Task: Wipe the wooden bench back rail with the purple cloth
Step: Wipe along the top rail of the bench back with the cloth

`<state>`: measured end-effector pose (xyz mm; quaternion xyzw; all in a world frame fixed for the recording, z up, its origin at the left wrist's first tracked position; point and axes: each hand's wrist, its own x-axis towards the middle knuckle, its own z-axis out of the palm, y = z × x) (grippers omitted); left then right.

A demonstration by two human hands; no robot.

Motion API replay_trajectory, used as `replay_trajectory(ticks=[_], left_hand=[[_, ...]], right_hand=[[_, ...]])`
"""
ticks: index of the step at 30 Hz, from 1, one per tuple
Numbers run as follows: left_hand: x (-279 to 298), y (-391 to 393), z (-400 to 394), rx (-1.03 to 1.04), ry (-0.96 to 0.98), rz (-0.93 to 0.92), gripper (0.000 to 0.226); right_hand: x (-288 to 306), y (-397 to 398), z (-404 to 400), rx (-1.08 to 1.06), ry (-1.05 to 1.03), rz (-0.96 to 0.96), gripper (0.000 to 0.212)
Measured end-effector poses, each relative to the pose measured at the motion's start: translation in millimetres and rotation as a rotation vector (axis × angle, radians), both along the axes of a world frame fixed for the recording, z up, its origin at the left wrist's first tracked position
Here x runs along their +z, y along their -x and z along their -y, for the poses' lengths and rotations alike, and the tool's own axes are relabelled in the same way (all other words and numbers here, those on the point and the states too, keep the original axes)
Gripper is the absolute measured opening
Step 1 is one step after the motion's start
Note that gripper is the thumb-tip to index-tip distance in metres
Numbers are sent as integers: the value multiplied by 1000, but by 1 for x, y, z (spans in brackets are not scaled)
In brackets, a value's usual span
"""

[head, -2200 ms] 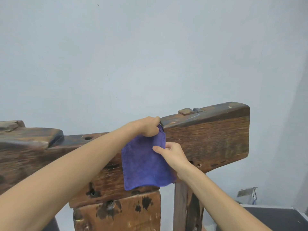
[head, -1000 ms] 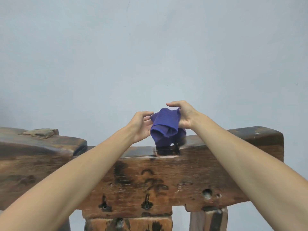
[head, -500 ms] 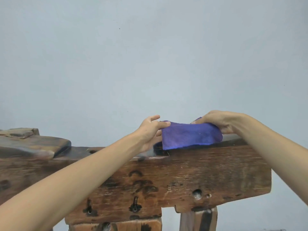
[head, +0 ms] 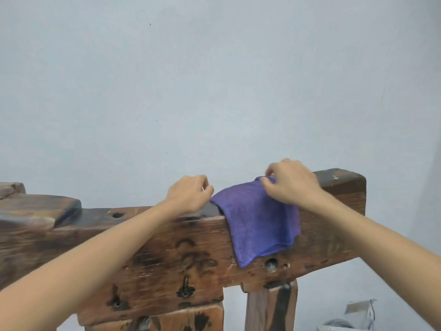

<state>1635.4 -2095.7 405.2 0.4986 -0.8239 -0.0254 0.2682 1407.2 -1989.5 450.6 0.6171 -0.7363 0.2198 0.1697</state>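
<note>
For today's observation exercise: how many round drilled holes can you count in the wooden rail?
2: one hole in the top face beside the left forearm, one in the front face below the purple cloth. Others may hide under the cloth or arms.

The cloth (head: 260, 218) is purple throughout, bluer toward its lower edge, with a fine, even nap and no print. The rail (head: 167, 254) is warm reddish-brown wood, streaked along the grain, with black stains, dark holes and black blotches across its face; its top edge is darker, nearly black and glossy. The post (head: 269, 306) below is brown with a black streak. The wall (head: 214, 80) is plain pale grey-blue.
</note>
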Motion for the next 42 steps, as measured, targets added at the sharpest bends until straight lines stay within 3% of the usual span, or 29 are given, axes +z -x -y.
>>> replay_trajectory(ticks=[2, 5, 7, 12, 15, 18, 22, 25, 28, 31, 35, 40, 42], left_hand=[[-16, 7, 23, 66, -114, 135, 42], [-37, 9, 47, 31, -299, 292, 61], [-41, 8, 57, 16, -288, 299, 66], [-37, 4, 54, 28, -337, 238, 56], [-35, 0, 49, 22, -355, 205, 55], [-35, 3, 50, 24, -330, 266, 61], [-36, 10, 49, 64, -290, 324, 59], [-39, 13, 48, 105, -283, 331, 49], [-41, 13, 52, 102, -276, 318, 48], [-42, 13, 56, 84, -271, 307, 51], [-40, 14, 53, 89, -267, 305, 51], [-38, 10, 47, 60, -281, 336, 58], [-37, 9, 45, 61, -288, 330, 58]], right_hand=[[-5, -38, 18, 142, -25, 20, 41], [-36, -69, 52, 214, -400, -102, 57], [-46, -64, 75, 180, -507, -122, 67], [-22, -37, 123, 67, -634, 34, 79], [-21, -31, 134, -16, -623, -39, 72], [-27, -29, 118, 86, -582, -71, 69], [-52, -11, 64, 273, -278, -120, 58], [-62, 13, 44, 166, -132, -138, 65], [-40, 44, 72, -26, -259, -23, 69], [-15, 60, 115, -68, -498, 84, 63], [-13, 38, 134, -131, -579, 35, 58], [-41, 4, 69, 171, -389, -55, 74], [-48, 16, 45, 267, -338, -49, 71]])
